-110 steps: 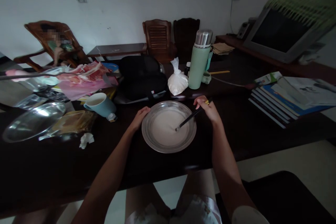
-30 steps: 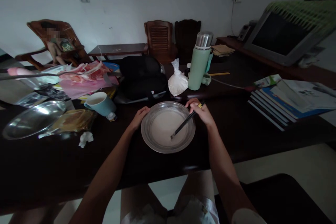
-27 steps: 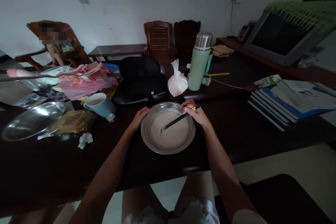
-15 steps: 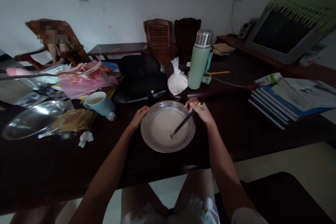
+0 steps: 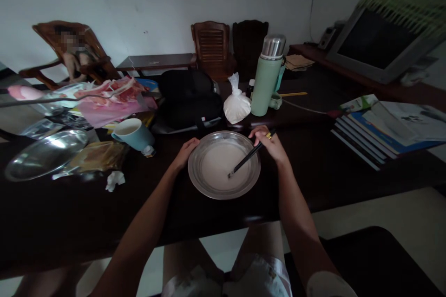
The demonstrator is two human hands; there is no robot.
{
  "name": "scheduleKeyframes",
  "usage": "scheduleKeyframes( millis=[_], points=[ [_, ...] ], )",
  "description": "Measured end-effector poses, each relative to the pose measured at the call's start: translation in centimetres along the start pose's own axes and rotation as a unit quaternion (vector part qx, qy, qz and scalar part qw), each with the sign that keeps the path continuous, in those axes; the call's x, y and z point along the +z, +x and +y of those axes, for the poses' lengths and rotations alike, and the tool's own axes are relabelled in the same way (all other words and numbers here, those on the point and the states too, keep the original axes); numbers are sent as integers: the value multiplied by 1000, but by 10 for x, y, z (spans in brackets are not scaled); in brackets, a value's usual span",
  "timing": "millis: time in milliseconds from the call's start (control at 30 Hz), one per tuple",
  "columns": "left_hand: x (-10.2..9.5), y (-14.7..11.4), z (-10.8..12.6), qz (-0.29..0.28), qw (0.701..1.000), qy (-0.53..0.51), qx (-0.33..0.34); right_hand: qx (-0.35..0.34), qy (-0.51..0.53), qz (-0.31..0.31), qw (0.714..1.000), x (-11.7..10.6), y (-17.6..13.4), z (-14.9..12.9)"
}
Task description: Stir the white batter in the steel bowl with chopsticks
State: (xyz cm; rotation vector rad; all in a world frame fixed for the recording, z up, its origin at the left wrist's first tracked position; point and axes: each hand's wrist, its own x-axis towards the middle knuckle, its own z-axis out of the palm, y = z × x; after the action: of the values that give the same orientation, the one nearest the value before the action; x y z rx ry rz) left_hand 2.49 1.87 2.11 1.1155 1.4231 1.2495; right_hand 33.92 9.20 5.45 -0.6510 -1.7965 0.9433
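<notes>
In front of me on the dark table is a round metal bowl [image 5: 199, 180] with a milky, off-white liquid [image 5: 218, 163] in it. My left hand [image 5: 186, 151] is closed on the bowl's left rim, its fingers along the outside. Dark chopsticks [image 5: 246, 158] slant down from my right hand [image 5: 271, 143], with their tips in the liquid near the bowl's middle. The right hand is closed around their upper end at the bowl's right rim and wears a gold-coloured ring. Behind the bowl stands a knotted plastic bag of white powder [image 5: 237, 107].
A green thermos [image 5: 265, 86] stands beside the powder bag. To the left are a blue mug [image 5: 136, 137], a metal dish [image 5: 47, 160], crumpled tissue [image 5: 114, 180] and raw meat [image 5: 111, 90] on pink plastic. A black bag [image 5: 190, 102] lies behind; books [image 5: 369, 144] are stacked right. A person sits far left.
The camera's view has shifted slightly. Both hands, the bowl and the chopsticks keep almost the same positions relative to one another.
</notes>
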Motion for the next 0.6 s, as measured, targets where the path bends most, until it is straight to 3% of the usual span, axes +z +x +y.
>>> scheduleKeyframes(
  millis=[100, 233, 333, 433, 533, 600],
  points=[
    [0, 0, 0, -1, 1000, -1, -1, -29, -33, -44, 998, 12, 2, -1],
    [-1, -1, -1, -4, 1000, -3, -4, -23, -76, 45, 996, 3, 2, 6],
    [0, -1, 0, -4, 1000, -4, -2, -19, -45, 93, 994, -11, -1, 6],
    [0, -1, 1, -4, 1000, -1, 0, -25, -8, 36, 999, -10, -3, 0],
    [0, 0, 0, -3, 1000, 1, -1, -21, -12, -45, 999, 5, -2, -4],
    [-1, 0, -1, -3, 1000, 3, -1, -21, -27, -63, 997, 14, 0, -4]
  ],
)
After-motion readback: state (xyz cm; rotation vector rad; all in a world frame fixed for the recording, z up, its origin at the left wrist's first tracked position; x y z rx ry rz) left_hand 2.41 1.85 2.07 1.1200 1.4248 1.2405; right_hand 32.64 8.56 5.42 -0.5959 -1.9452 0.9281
